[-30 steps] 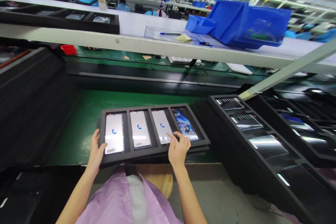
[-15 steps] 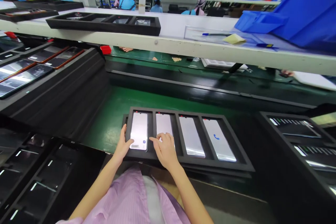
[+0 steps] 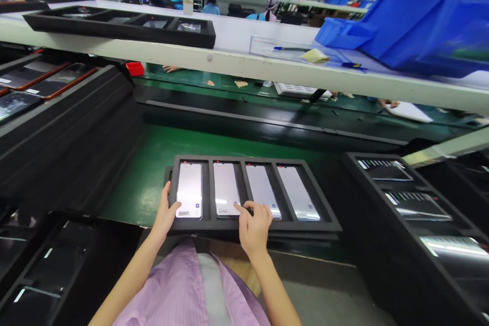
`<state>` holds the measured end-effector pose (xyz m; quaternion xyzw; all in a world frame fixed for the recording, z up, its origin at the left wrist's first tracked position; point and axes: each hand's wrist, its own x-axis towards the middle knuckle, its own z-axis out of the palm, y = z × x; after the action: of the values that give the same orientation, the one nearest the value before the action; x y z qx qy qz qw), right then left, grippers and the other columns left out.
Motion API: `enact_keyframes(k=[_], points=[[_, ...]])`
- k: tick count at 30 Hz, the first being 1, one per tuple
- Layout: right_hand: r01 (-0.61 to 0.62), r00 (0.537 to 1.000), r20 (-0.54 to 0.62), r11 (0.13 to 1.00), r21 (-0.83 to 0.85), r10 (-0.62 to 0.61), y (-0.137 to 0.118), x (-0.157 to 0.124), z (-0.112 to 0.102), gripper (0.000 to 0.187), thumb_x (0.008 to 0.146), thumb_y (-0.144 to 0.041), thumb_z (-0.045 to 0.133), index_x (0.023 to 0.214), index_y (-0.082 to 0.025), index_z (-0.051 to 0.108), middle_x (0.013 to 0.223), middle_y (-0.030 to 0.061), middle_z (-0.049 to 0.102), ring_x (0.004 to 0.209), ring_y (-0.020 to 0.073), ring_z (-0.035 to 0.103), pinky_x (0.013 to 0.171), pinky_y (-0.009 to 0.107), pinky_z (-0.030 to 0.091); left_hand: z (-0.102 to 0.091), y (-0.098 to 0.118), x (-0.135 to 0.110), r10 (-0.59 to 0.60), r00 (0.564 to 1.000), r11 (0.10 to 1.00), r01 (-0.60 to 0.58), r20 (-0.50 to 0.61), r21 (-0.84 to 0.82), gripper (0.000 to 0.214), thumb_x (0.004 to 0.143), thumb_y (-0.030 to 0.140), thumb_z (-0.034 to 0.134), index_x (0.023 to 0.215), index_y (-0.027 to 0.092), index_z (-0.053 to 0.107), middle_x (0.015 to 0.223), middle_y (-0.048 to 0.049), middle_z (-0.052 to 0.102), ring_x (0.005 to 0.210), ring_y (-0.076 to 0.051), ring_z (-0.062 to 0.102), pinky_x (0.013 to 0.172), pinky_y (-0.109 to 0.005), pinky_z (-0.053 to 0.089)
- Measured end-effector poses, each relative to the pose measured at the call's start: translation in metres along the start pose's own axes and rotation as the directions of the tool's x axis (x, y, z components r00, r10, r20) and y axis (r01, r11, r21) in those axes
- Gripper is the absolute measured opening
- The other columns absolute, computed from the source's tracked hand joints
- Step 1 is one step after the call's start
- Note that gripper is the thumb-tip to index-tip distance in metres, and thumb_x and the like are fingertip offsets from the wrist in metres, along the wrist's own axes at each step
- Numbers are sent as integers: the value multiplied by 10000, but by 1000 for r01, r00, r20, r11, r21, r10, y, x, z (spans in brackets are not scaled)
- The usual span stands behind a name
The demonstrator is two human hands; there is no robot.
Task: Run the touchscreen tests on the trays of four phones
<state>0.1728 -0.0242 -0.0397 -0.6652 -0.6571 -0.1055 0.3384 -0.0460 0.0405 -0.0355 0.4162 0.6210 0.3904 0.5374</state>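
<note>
A black foam tray (image 3: 208,191) lies in front of me with several smartphones in its slots, their screens lit white. My left hand (image 3: 165,214) grips the tray's left edge, its thumb over the lower left corner of the leftmost phone (image 3: 190,188). The outstretched index finger of my right hand (image 3: 255,226) is at the lower right corner of the second phone's screen (image 3: 226,188); its other fingers are loosely bent and hold nothing. Beyond that hand are the third phone (image 3: 263,186) and the rightmost phone (image 3: 298,191).
The tray sits on another dark tray on a green work surface (image 3: 160,137). More phone trays stand at the left (image 3: 49,79) and right (image 3: 414,193). Above runs a white shelf (image 3: 233,63) with a black tray (image 3: 126,30) and blue bins (image 3: 412,30). Several people are farther back.
My right index finger has moved right, from beside the first phone to the second phone's screen. The rightmost phone's blue handset picture has given way to a white screen. My view has shifted right.
</note>
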Motion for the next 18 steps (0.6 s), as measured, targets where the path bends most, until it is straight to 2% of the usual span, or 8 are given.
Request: enact_keyframes(k=[5,7,9,13,15,18], points=[[-34,995,89,987,-156,49,9,-5,-5,391,913,-208,306,910,-222,697,989,91,544,959,209,477,962,484,285,0,-2,2,-10,1000,1000,10,-26,-5,707,720,156,499,1385,216,266,1494,-84,287,1378,-228,249,1133,-389,187],[-65,996,55,982,-175,75,15,-5,-8,407,919,-215,292,931,-219,699,1003,97,546,959,208,475,963,479,281,0,-3,3,-1,999,1000,1,-39,-4,707,716,158,498,1384,207,273,1485,-89,305,1375,-228,255,1131,-385,192],[-147,989,-31,966,-213,144,28,-6,-12,429,926,-244,277,935,-204,704,998,106,547,948,214,472,956,484,279,0,-5,4,10,998,1000,-10,-58,-2,703,713,158,498,1381,201,285,1477,-87,319,1373,-229,258,1129,-379,199],[-382,923,-165,873,-303,346,61,-8,-23,484,930,-313,249,931,-163,710,1004,138,543,945,245,450,933,498,275,1,-6,5,26,996,1000,-26,-82,0,695,715,164,501,1379,200,299,1473,-92,323,1365,-239,276,1122,-381,220],[-425,905,-163,850,-312,392,72,-8,-26,488,928,-327,250,944,-164,709,1037,148,536,964,254,438,927,487,275,2,-4,5,26,996,1000,-26,-84,0,687,723,171,502,1379,203,301,1468,-98,330,1359,-248,289,1118,-394,228],[-396,918,-114,868,-299,380,80,-11,-27,453,921,-325,277,919,-214,716,1083,125,537,1002,248,436,922,443,287,2,2,2,10,996,1000,-9,-85,6,675,734,182,508,1378,200,306,1468,-103,328,1375,-258,250,1121,-408,214]])
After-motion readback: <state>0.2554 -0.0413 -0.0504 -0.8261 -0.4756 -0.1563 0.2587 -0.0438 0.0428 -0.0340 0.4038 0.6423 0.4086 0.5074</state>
